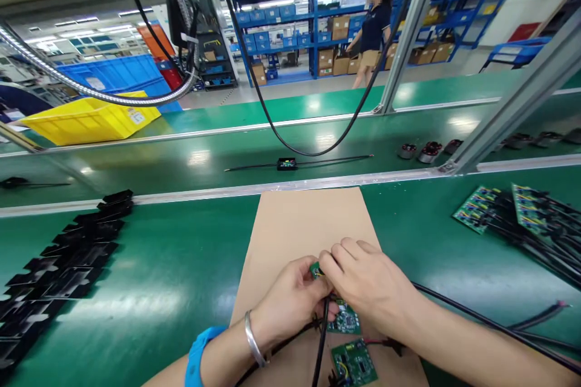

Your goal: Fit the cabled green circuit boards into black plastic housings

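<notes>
Both my hands meet over a sheet of brown cardboard (313,211). My left hand (295,296) pinches a small green circuit board (315,269), most of it hidden by the fingers. Closed against the same board from the other side is my right hand (358,272); its fingertips are covered, so what exactly they grip cannot be made out. A black cable (321,344) runs down from between the hands. Just below them, a second circuit board (345,319) lies on the cardboard, with a third circuit board (354,363) nearer to me.
Black plastic housings (68,266) lie in overlapping rows at left. Circuit boards with cables (481,208) are piled at right. Beyond the metal rail, a cabled module (287,164) and round motor-like parts (429,151) rest on green. A black cable (299,151) hangs ahead; a person (374,27) walks behind.
</notes>
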